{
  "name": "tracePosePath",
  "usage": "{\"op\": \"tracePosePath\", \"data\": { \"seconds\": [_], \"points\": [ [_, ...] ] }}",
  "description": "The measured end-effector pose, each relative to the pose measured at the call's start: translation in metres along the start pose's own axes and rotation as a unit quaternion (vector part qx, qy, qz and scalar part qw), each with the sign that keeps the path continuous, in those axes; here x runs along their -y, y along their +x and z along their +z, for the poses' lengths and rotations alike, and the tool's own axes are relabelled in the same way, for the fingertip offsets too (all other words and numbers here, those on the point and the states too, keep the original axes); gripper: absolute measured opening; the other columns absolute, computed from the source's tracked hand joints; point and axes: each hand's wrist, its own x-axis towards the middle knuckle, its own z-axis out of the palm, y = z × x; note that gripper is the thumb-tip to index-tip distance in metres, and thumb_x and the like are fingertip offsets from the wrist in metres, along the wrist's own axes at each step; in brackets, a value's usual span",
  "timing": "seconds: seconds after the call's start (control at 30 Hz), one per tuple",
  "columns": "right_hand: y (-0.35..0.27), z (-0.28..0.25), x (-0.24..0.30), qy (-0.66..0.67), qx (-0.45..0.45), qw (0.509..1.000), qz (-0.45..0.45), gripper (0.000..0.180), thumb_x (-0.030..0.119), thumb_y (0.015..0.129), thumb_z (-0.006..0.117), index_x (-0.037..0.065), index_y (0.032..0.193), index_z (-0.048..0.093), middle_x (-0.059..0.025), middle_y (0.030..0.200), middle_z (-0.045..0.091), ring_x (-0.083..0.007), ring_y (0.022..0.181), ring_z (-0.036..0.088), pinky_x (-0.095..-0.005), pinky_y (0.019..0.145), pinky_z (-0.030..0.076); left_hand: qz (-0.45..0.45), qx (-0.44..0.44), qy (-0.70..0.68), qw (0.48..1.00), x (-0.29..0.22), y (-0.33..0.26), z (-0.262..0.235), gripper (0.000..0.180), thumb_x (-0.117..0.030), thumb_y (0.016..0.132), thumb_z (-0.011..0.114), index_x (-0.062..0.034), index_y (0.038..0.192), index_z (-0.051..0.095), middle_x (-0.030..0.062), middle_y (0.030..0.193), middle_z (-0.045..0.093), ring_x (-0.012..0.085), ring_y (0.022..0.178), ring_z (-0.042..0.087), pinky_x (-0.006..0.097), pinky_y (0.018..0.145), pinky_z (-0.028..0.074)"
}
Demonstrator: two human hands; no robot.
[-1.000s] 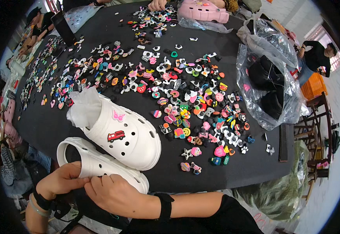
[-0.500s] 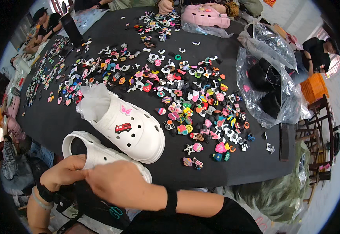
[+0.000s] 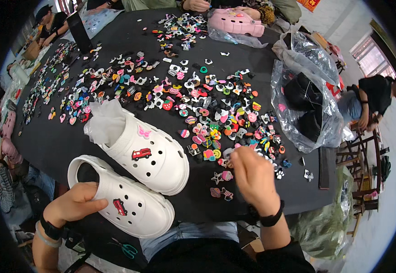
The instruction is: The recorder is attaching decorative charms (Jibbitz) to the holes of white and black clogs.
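My left hand [image 3: 79,202] grips the near white clog [image 3: 149,213] at its foot opening, thumb outside and fingers inside. A red fire truck charm [image 3: 120,207] sits on that clog's top. Just beyond it rests a second white clog [image 3: 166,159], bearing a red truck charm [image 3: 141,154] and a pink butterfly charm [image 3: 144,132], with a white plastic bag [image 3: 109,120] stuffed in its opening. Over the near edge of the shoe charm pile [image 3: 216,113] is my right hand [image 3: 255,179], fingers curled together; whatever lies between its fingertips is hidden.
Loose charms spread across the black table [image 3: 198,204]. A clear bag with black items [image 3: 305,109] lies at right, near a dark strip [image 3: 324,168]. Across the table, another person's hands are by a pink clog [image 3: 236,22]. A black cylinder [image 3: 79,32] stands far left.
My right hand has left the near clog and moved right to the charms. The truck charm on that clog, covered before, now shows. My left hand keeps hold of the clog.
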Motion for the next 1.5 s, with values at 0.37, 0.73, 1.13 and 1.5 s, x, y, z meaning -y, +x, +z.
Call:
{"op": "tracePosePath", "data": {
  "seconds": [0.37, 0.73, 1.13, 1.5],
  "points": [
    [0.002, -0.005, -0.033, 0.067, -0.055, 0.996, 0.023, 0.03, 0.014, 0.098, 0.046, 0.002, 0.121, 0.061, -0.0199, 0.097, 0.064, -0.0294, 0.081, 0.064, -0.0333, 0.074, 0.049, 0.035, -0.01, 0.043, 0.998, 0.01, 0.004, 0.0, 0.027, -0.016, 0.095, 0.061, 0.0055, 0.111, 0.065, 0.0145, 0.102, 0.065, 0.0236, 0.094, 0.063, 0.035, 0.082, 0.048],
    [-0.022, 0.033, 0.099, 0.433, 0.198, 0.871, -0.125, 0.018, 0.01, 0.074, 0.081, 0.005, 0.089, 0.072, -0.0084, 0.097, 0.074, -0.0197, 0.078, 0.069, -0.0296, 0.063, 0.052, 0.024, -0.005, 0.114, 0.993, -0.004, 0.012, -0.001, 0.052, -0.043, 0.099, 0.054, 0.0069, 0.085, 0.06, 0.014, 0.073, 0.055, 0.0198, 0.071, 0.055, 0.036, 0.067, 0.043],
    [-0.006, 0.082, 0.154, 0.188, 0.101, 0.949, -0.231, 0.024, 0.022, 0.07, 0.078, 0.013, 0.084, 0.06, -0.0008, 0.083, 0.052, -0.0202, 0.08, 0.054, -0.0367, 0.07, 0.033, 0.18, 0.047, 0.037, 0.982, 0.033, 0.008, -0.018, 0.044, -0.04, 0.095, 0.06, 0.0036, 0.088, 0.061, 0.0128, 0.081, 0.058, 0.0215, 0.074, 0.056, 0.035, 0.065, 0.044],
    [-0.015, 0.102, 0.156, 0.19, -0.008, 0.929, -0.319, 0.015, 0.017, 0.07, 0.063, 0.012, 0.082, 0.056, -0.0002, 0.077, 0.05, -0.017, 0.079, 0.054, -0.0319, 0.067, 0.038, 0.075, 0.017, 0.133, 0.988, 0.014, 0.003, -0.01, 0.055, -0.024, 0.059, 0.093, 0.0025, 0.099, 0.066, 0.0142, 0.087, 0.067, 0.0215, 0.083, 0.064, 0.035, 0.074, 0.05]
  ]
}}
